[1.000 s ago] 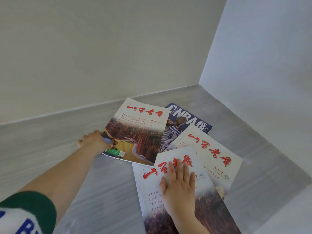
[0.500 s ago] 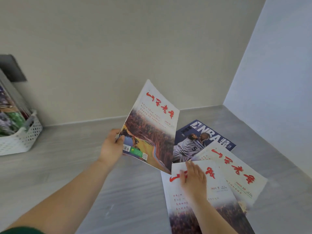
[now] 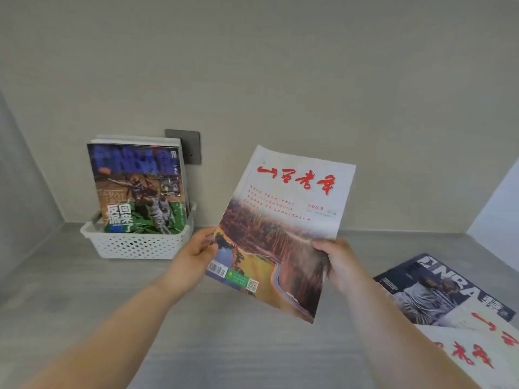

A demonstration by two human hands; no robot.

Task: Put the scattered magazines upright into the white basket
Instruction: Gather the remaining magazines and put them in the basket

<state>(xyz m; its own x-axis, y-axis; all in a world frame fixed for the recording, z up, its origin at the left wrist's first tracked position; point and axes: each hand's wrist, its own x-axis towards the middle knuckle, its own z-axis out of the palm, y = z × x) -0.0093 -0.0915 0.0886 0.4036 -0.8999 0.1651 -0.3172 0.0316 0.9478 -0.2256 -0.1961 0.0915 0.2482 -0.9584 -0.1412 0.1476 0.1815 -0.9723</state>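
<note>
Gripping a landscape-cover magazine [image 3: 280, 228] by its lower side edges, a person's left hand [image 3: 196, 251] and right hand [image 3: 335, 259] hold it tilted above the grey wood-grain surface [image 3: 224, 346], thumbs on the cover. At far left, the white perforated basket [image 3: 134, 245] stands against the wall, an NBA magazine [image 3: 137, 189] and others upright inside, partly covering a grey wall plate [image 3: 191, 144]. At near right, a second NBA magazine [image 3: 438, 290] and a red-titled magazine [image 3: 477, 352] lie flat, overlapping.

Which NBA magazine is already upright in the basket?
The blue-and-green NBA magazine, standing in the white basket; the dark NBA magazine lies flat at right.
</note>
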